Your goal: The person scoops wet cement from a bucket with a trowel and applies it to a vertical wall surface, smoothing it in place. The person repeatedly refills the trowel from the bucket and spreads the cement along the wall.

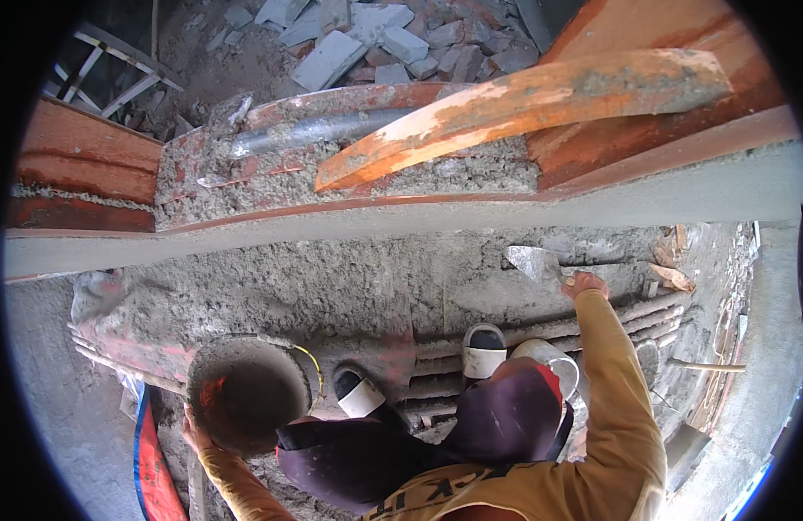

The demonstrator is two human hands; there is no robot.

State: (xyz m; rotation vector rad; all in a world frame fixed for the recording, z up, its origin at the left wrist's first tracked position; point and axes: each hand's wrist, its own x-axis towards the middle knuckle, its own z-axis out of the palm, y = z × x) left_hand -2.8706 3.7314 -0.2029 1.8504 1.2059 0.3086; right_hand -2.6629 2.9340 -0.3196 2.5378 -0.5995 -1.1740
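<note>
My right hand (585,284) is closed round the handle of a pointing trowel (533,262), whose flat grey blade points left over rough wet mortar (332,291). At the lower left, my left hand (193,431) grips the outer side of a round bucket (284,369); some of its fingers are hidden. The bucket's inner wall is coated grey, a reddish patch shows inside, and a yellow handle hangs at its right. Between bucket and trowel are my feet in white-strapped slippers (362,399), on mortar-covered boards.
A long orange wooden board (523,108) lies across the ledge ahead, by a grey pipe (319,130). Broken slabs (367,39) are heaped beyond. A white pail (551,358) stands beside my right foot. A metal frame (115,69) is far left; a red sheet (154,460) lies near left.
</note>
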